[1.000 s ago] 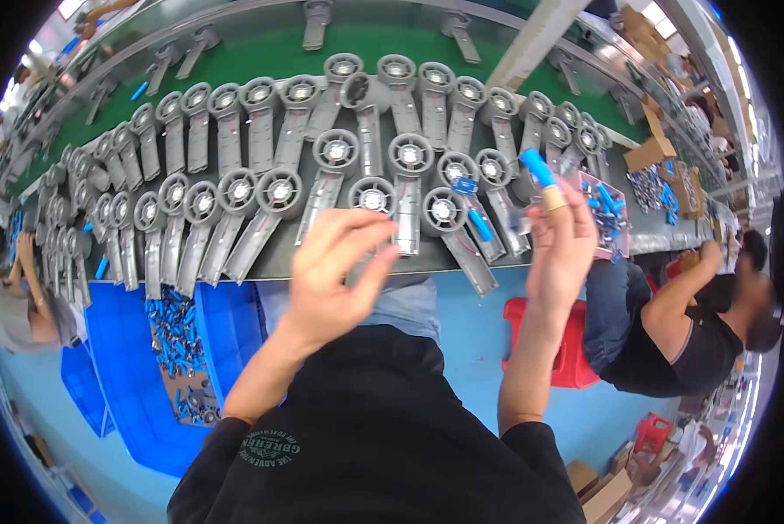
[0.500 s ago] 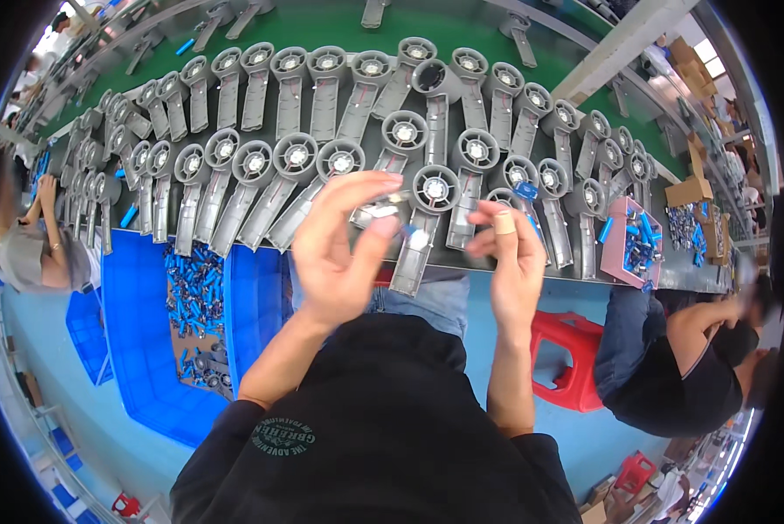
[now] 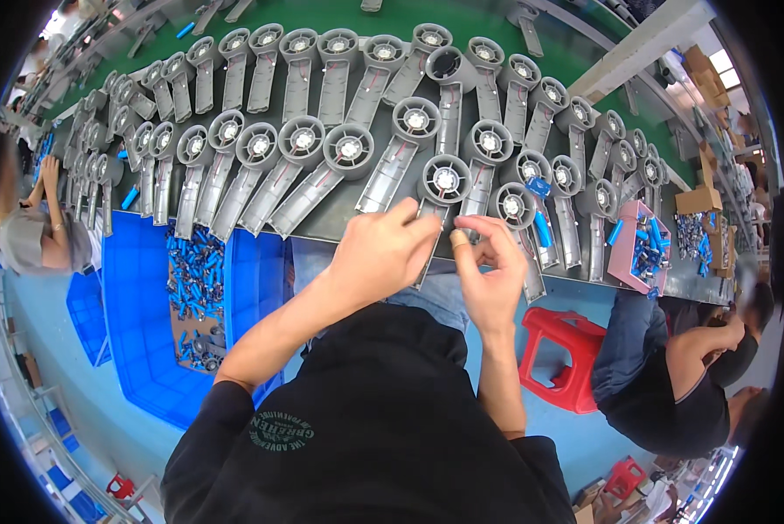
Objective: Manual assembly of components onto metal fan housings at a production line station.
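A grey handheld fan housing (image 3: 444, 180) lies before me, its round grille at the far end and its open handle pointing toward me. Over that handle, my left hand (image 3: 385, 248) has its fingers bunched together; the back of the hand hides what they hold. Just across the handle, my right hand (image 3: 495, 278) is closed in a pinch, with a tan wrap on one finger. Anything between its fingertips is too small to make out. Close by on the right lies another fan housing (image 3: 514, 206), with a blue battery cell (image 3: 542, 229) beside it.
Rows of similar fan housings (image 3: 303, 138) cover the bench. At right stands a pink box (image 3: 626, 253) of blue cells. A blue bin (image 3: 147, 349) at left holds cells and parts. People sit on both sides; a red stool (image 3: 540, 336) stands right.
Both hands have come together over the handle of the housing before me. My left hand has moved right and its fingers have closed. The view has shifted slightly.
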Available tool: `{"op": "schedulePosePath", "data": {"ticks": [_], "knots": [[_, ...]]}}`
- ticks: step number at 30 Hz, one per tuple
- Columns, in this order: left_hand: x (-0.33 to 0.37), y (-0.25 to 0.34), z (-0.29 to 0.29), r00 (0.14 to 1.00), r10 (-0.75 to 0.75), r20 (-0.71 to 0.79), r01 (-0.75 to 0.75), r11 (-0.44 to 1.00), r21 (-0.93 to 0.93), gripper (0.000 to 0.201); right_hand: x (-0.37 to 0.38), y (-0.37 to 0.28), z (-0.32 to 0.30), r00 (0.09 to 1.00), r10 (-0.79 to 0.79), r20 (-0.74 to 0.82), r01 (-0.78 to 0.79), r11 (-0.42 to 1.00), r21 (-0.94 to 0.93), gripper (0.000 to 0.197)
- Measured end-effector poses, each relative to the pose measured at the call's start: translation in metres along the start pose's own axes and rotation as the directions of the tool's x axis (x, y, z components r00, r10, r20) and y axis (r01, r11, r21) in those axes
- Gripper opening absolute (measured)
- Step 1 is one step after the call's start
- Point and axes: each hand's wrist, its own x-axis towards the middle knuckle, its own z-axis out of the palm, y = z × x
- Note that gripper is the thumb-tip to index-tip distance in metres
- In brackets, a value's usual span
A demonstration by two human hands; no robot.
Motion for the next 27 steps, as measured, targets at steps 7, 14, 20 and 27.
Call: {"op": "schedulePosePath", "data": {"ticks": [7,14,20,27], "knots": [[0.003,0.002,0.002,0.979,-0.174,-0.110,0.153,0.973,-0.174,0.011,0.000,0.009,0.014,0.998,0.052,-0.022,-0.050,0.997,0.052,0.027],[0.008,-0.001,0.001,0.956,-0.238,-0.169,0.184,0.941,-0.284,0.016,0.006,0.012,0.035,0.983,-0.146,-0.108,0.140,0.988,-0.060,0.019],[0.005,-0.002,-0.005,0.866,-0.500,0.015,0.429,0.727,-0.536,0.012,0.009,0.021,0.036,0.958,-0.271,-0.095,0.263,0.960,-0.093,0.017],[-0.014,-0.007,-0.005,0.848,-0.503,0.165,0.439,0.495,-0.750,0.034,0.011,0.023,0.038,0.944,-0.319,-0.088,0.301,0.938,-0.173,0.013]]}}
